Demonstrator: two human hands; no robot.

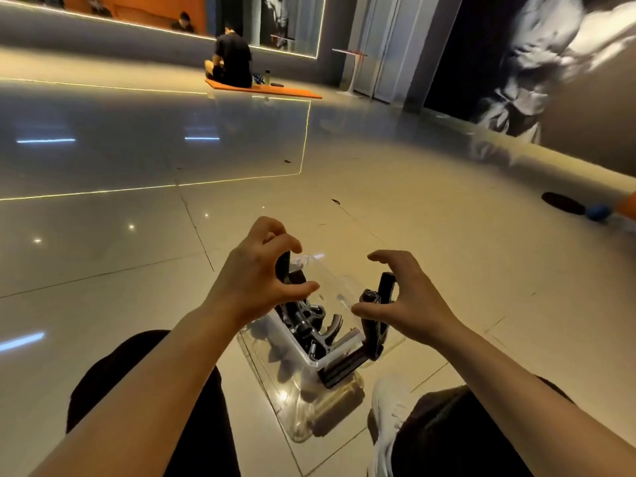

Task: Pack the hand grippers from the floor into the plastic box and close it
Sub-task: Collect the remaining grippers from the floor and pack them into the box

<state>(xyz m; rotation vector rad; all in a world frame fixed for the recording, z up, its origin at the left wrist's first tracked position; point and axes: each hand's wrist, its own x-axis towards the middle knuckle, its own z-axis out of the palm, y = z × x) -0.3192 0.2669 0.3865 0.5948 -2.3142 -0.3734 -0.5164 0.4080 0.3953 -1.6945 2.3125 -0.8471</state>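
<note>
Landmark: the plastic box [311, 364], clear, standing open on the floor [137, 270] between the person's knees.

Left of the box: left hand [256, 275] hovers over the far-left rim, fingers curled in a claw. A dark handle shows just behind the fingertips; contact cannot be told, so grip state uncertain.

In the box: hand grippers [311, 327] lie tangled, handles and springs crossing. Risk: handles stand up toward rim level, so the lid may not seat unless they are pressed down.

Right of the box: right hand [401, 301], fingers spread and bent, is around the top of one black gripper [373, 321] that straddles the near-right rim, one handle outside the wall. Whether the fingers actually clamp it is unclear. Risk: if released here it could tip out onto the floor, or lever the light box over.

Below the box: a clear sheet with a brown patch, probably the lid [320, 411]; reflections blur its edges. Count of grippers inside cannot be made out; forearms hide the box's left wall.
</note>
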